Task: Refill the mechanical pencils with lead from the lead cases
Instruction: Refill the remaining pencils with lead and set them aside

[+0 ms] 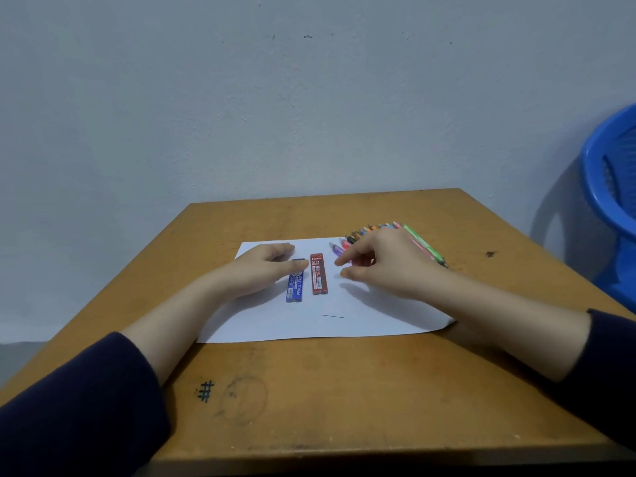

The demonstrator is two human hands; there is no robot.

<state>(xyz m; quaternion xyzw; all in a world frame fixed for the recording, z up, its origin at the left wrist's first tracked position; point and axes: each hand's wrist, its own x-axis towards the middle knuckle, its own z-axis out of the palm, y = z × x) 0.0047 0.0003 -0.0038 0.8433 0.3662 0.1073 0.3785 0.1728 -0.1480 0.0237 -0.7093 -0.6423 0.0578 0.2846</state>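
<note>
**A:** Left grip (265,270) lies flat at mid-frame, released, with its thumb on the blue lead case (295,287). And the right?

**B:** Right grip (385,266) hovers loosely curled, grasping nothing, forefinger just beside the purple pencil (335,248).

**A:** Count?

**B:** Two cases, the blue one and the red lead case (319,278), side by side. One loose lead (332,316). The pencils (426,248) are bunched, so I can't count them.

**A:** Room?

**B:** Bare paper (275,321) below the cases, and bare table (309,390) to the near edge.
</note>
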